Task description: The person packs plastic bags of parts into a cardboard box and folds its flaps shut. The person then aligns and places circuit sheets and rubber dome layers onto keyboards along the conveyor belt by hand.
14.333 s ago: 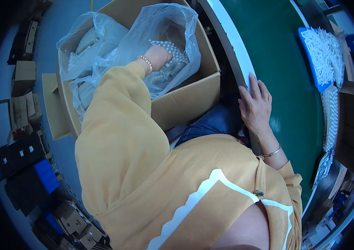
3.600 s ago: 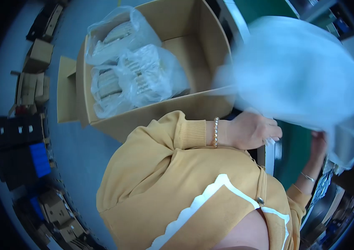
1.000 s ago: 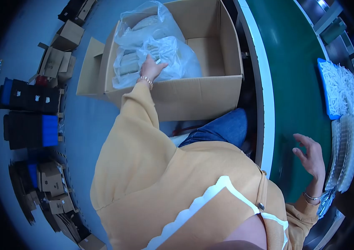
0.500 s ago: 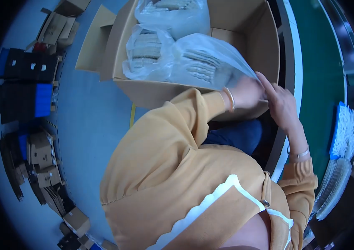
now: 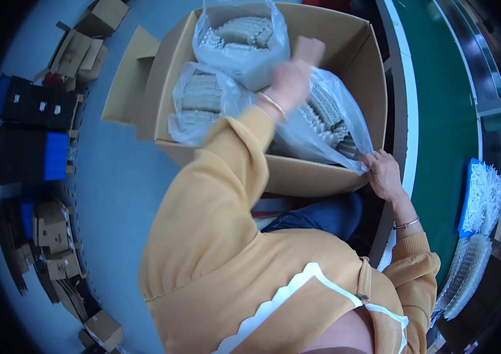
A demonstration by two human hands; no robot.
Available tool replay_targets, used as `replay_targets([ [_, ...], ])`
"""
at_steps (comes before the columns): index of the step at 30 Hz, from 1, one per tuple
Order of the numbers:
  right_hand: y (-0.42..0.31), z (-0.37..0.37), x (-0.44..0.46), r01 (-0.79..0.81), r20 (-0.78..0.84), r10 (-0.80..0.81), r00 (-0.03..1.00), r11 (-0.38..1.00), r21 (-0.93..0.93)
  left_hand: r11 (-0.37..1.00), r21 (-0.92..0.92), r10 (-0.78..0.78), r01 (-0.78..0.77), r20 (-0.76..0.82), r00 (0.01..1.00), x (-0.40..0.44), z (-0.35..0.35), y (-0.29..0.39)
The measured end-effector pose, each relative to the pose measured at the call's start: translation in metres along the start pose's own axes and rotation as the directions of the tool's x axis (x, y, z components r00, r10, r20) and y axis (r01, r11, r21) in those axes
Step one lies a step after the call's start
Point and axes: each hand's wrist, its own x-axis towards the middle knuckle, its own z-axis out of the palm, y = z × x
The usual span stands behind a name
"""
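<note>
Green worktop (image 5: 442,118) at 2 o'clock. Open bag (image 5: 299,141) in carton (image 5: 309,177), nearest you. Your right hand (image 5: 384,175) pinches bag's rim, 4 o'clock; left hand (image 5: 290,81), 10 o'clock, blurred, grip unclear. Film looks soft, slippery, probably tearable; gather rim, support beneath.

Right hand (image 5: 291,82) blurred, grip unclear, upper bag (image 5: 241,58) cropped at top
</note>
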Motion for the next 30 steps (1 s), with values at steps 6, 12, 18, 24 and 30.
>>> replay_targets([
  [6, -0.004, 0.008, -0.003, -0.124, -0.045, 0.131, 0.990, 0.984, 0.129, 0.907, -0.021, -0.420, 0.422, 0.060, 0.906, 0.030, 0.021, -0.118],
  [12, -0.024, 0.009, -0.001, 0.053, -0.259, -0.039, 0.965, 0.998, 0.046, 0.943, -0.156, -0.303, 0.293, -0.046, 0.952, 0.066, 0.050, -0.078],
  [18, -0.018, 0.024, -0.001, 0.013, -0.233, 0.046, 0.971, 0.969, 0.245, 0.957, -0.285, -0.029, 0.053, 0.087, 0.996, 0.074, 0.068, -0.021],
  [24, -0.020, 0.026, 0.000, -0.008, -0.230, 0.065, 0.971, 0.970, 0.241, 0.849, -0.456, 0.283, -0.268, -0.036, 0.959, 0.051, 0.030, 0.043],
  [30, -0.029, 0.028, -0.012, -0.055, -0.253, 0.120, 0.960, 0.967, 0.250, 0.773, -0.430, 0.550, -0.467, 0.087, 0.830, -0.001, 0.059, 0.106],
])
